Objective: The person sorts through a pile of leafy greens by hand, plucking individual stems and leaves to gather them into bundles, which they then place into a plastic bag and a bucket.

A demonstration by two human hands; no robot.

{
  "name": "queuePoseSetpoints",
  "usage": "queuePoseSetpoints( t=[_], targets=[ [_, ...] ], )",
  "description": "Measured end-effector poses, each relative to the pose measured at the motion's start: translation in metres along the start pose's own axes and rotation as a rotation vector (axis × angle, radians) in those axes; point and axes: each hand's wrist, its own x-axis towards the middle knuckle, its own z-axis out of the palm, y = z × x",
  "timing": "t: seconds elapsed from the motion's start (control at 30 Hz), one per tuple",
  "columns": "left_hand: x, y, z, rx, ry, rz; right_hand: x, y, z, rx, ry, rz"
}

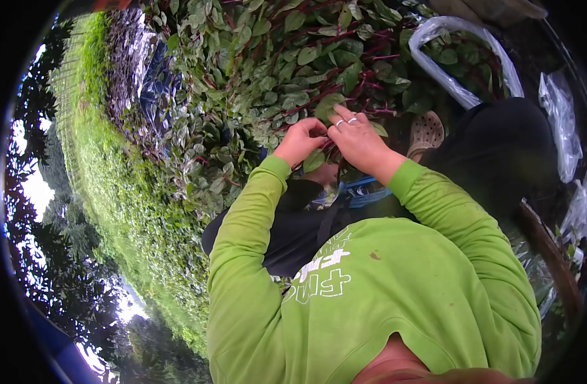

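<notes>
My left hand [301, 142] and my right hand [359, 142] meet in front of my chest, at the near edge of a dense mass of red-stemmed leafy vines [293, 70]. Fingers of both hands are closed around a stem [329, 146] with green leaves. A broad leaf [330, 107] rises above the fingertips of my right hand, which wears two rings. Another leaf [314, 160] hangs just below my left fingers. What lies between the fingertips is partly hidden.
A clear plastic-wrapped loop [434, 32] arches over leaves at the upper right. Near my knee is a brown clog [426, 133]. Plastic sheeting [561, 125] and a wooden stick [549, 259] lie at the right. A blue item [364, 192] is below my hands.
</notes>
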Motion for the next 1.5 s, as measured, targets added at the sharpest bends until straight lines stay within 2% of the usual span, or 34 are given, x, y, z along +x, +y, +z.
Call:
queuePoseSetpoints(
  t=[0.07,0.17,0.2,0.27,0.3,0.37,0.4,0.5,0.6,0.7,0.73,0.77,0.83,0.93,1.0,1.07,1.17,1.2,1.3,1.4,1.43,1.5],
  targets=[
    [0.000,0.011,-0.010,-0.169,-0.103,-0.145,-0.005,0.001,0.002,0.003,-0.190,0.120],
    [0.036,-0.017,-0.011,0.321,0.378,0.320,-0.005,0.000,-0.006,-0.053,-0.195,0.101],
    [0.050,-0.016,-0.013,0.614,0.497,0.468,-0.006,-0.001,-0.004,-0.054,-0.168,0.077],
    [0.058,-0.023,-0.004,0.769,0.575,0.374,-0.008,0.000,0.002,-0.058,-0.115,0.032],
    [0.061,-0.022,0.001,0.844,0.612,0.325,-0.008,0.000,0.002,-0.031,-0.161,0.046],
    [0.063,-0.019,0.003,0.801,0.531,0.219,-0.008,0.002,0.003,0.029,-0.252,0.077],
    [0.063,-0.020,0.003,0.783,0.488,0.165,-0.007,0.002,0.002,0.029,-0.204,0.065],
    [0.050,-0.027,-0.006,0.711,0.364,0.280,-0.002,0.004,0.000,0.006,-0.047,0.002],
    [0.007,0.007,0.000,0.537,0.274,0.280,-0.002,0.007,0.004,-0.034,0.035,-0.020],
    [-0.011,0.021,0.002,0.216,0.021,0.117,-0.006,0.006,0.010,-0.005,-0.087,0.070],
    [-0.004,0.007,-0.001,0.067,0.002,0.025,-0.006,0.004,0.003,-0.012,-0.145,0.086],
    [0.009,-0.004,-0.010,0.184,0.101,0.127,-0.006,0.002,-0.001,-0.020,-0.204,0.102],
    [0.039,-0.009,-0.025,0.413,0.300,0.331,-0.007,0.004,0.003,-0.059,-0.187,0.030],
    [0.089,-0.008,-0.023,0.719,0.528,0.482,-0.007,-0.001,0.000,-0.035,-0.177,-0.013],
    [0.101,-0.001,-0.014,0.772,0.501,0.361,-0.009,0.000,-0.002,-0.044,-0.138,-0.021],
    [0.106,0.009,-0.016,0.853,0.435,0.257,-0.012,0.003,-0.001,-0.050,-0.219,-0.002],
    [0.104,0.011,-0.039,0.498,0.352,0.154,-0.005,0.003,-0.010,-0.010,-0.288,0.034],
    [0.094,0.015,-0.048,0.371,0.325,0.161,-0.003,0.002,-0.012,0.010,-0.305,0.046],
    [0.057,0.023,-0.059,0.380,0.270,0.222,-0.001,0.003,-0.004,-0.010,0.005,-0.043],
    [0.016,0.038,-0.041,0.540,0.122,0.289,0.004,0.002,-0.007,-0.055,0.067,-0.068],
    [0.007,0.034,-0.032,0.539,0.109,0.376,0.003,0.003,-0.004,-0.066,0.056,-0.069],
    [0.004,0.023,-0.018,0.524,0.049,0.374,-0.001,0.004,0.002,-0.089,0.028,-0.066]
  ],
)
